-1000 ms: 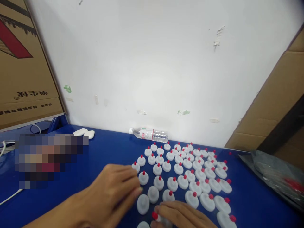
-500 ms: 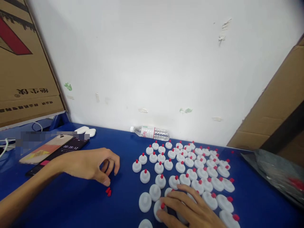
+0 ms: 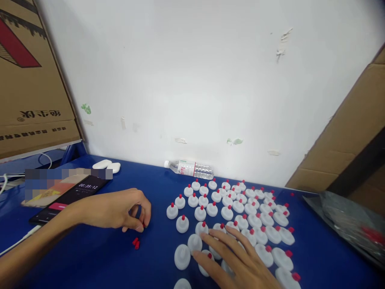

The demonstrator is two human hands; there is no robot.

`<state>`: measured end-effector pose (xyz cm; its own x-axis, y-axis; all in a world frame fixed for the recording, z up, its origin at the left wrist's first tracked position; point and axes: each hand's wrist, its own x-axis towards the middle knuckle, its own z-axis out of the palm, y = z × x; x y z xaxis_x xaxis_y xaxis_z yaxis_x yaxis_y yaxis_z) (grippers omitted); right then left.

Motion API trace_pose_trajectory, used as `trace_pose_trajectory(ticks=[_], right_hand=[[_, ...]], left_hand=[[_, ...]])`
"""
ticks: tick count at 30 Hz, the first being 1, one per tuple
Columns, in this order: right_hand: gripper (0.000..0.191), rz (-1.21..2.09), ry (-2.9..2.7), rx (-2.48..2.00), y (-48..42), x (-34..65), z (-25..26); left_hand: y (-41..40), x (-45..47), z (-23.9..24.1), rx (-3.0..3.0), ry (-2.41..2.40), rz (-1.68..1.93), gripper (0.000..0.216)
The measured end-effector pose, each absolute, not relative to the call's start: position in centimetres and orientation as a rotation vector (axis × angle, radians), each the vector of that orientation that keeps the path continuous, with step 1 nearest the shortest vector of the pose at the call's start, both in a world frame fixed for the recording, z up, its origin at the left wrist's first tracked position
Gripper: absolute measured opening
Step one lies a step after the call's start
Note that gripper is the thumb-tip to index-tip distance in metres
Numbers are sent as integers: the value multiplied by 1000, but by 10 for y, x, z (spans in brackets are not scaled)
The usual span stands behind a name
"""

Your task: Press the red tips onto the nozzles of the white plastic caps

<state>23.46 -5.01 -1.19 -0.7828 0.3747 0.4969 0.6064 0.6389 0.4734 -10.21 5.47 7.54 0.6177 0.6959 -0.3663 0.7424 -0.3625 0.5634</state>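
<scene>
Head view: your left hand (image 3: 116, 208) is closed in a pinch, apparently on a red cap (image 3: 144, 225); loose caps (image 3: 136, 243) lie just nearer you. The uncapped white lids (image 3: 182, 257) sit to that hand's right, closer to your right hand (image 3: 237, 261), which lies spread over capped lids (image 3: 200, 230), no grip evident.

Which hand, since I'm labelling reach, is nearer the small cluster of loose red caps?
Left. The left hand is curled just beyond the red caps; the right hand is well to their right, spread over the white pieces.
</scene>
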Motion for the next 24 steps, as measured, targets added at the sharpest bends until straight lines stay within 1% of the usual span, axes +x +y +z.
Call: trace_pose_trajectory(ticks=[4,8,14,16,19,24], right_hand=[[54,-1003,-2504,-787,-47,233,-21],[47,-982,-2478,-792,-44,228,-26],[41,-978,-2505,-772,-41,226,-25],[41,-935,-2511,-757,-42,228,-21],[38,-790,-2482,-749,-48,229,-9],[22,-518,-2279,-825,-66,221,9]], left_hand=[[43,-91,85,2189,1127,46,15],[31,-77,88,2124,1071,91,24],[22,-59,76,2085,982,332,31],[20,-55,71,2069,974,373,31],[15,-50,62,2053,967,479,25],[8,-43,48,1979,913,655,21]])
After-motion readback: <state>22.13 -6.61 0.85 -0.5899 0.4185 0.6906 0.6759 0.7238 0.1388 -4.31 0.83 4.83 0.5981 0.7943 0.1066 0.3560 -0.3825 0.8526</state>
